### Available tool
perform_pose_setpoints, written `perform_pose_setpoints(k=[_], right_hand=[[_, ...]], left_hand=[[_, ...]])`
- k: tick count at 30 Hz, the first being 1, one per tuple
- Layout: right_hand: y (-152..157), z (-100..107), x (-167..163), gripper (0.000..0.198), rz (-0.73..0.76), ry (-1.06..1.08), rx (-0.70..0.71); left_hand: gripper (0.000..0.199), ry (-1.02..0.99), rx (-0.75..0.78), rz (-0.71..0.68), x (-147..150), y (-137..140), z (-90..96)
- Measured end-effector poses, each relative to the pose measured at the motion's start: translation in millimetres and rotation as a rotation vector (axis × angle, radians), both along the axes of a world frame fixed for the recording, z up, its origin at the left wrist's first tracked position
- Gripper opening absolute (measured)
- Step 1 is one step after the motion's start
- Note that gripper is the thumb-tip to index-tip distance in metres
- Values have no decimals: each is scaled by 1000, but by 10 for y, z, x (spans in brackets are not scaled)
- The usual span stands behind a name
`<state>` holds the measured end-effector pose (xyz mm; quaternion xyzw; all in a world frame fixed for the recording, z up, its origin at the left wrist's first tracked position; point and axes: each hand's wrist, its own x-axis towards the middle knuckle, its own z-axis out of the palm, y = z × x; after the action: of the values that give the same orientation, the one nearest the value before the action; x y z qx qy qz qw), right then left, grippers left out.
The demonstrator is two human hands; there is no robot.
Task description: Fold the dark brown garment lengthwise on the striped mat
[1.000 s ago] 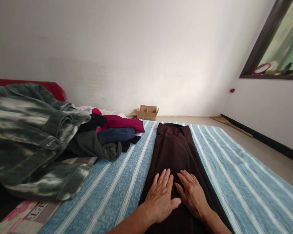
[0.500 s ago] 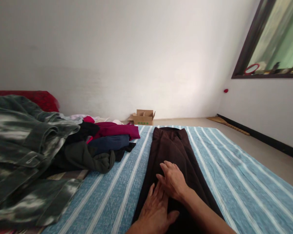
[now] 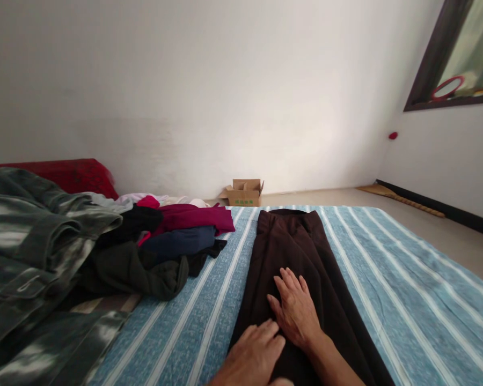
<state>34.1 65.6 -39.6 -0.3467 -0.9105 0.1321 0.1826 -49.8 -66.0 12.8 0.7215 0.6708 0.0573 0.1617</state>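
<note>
Lengthwise on the bed lies a dark brown garment (image 3: 290, 241), with its waistband at the far end. It looks like trousers, though I cannot tell them from a long skirt. My right hand (image 3: 295, 308) rests flat on the middle of the cloth, fingers stretched out and a little apart. Closer to me and just left of it is my left hand (image 3: 253, 351), palm down over the garment. Its fingers bend slightly and hold nothing that shows; the thumb is partly cut off by the lower frame edge.
A striped blue sheet (image 3: 209, 311) covers the bed. Heaped on the left are a grey-green patterned garment (image 3: 32, 241), a dark green piece (image 3: 140, 273), a navy one (image 3: 181, 240) and a magenta one (image 3: 201, 217). A cardboard box (image 3: 245, 195) stands beyond the bed, before the wall.
My left hand has drawn back slightly, and its fingers are more bent and no longer against the right hand. My right hand's fingers are more spread. The view has turned a little left.
</note>
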Motion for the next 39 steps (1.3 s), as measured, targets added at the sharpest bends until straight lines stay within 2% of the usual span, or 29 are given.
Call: perform_pose_setpoints(k=[3,6,11,15,23,27,31,36,39], right_hand=[[6,-4,13,47,15,-18,-9],[-2,9,25,47,30,-35,-10],[-30,22,12,47,2,-23,15],[-30,-1,2,45,-9,5,21],[-12,26,-7,44,-6,28,-35],[-24,30,-8,43,-15,34,-27],[-36,17,0,43,-22,39,-6],[-35,-7,11,42,-22,47,26],[-33,-23,13,41,-27,44,47]], left_hand=[[22,-145,53,171,-46,236,360],[24,-178,199,288,-167,649,459],[18,-148,309,516,-419,1361,179],[13,-117,327,597,-475,1633,-18],[12,-78,419,625,-523,1676,-187],[11,-140,488,623,-570,1641,-269],[18,-151,539,719,-621,1606,-289],[49,-138,400,898,-781,1587,-222],[60,-204,297,933,-858,1572,-189]])
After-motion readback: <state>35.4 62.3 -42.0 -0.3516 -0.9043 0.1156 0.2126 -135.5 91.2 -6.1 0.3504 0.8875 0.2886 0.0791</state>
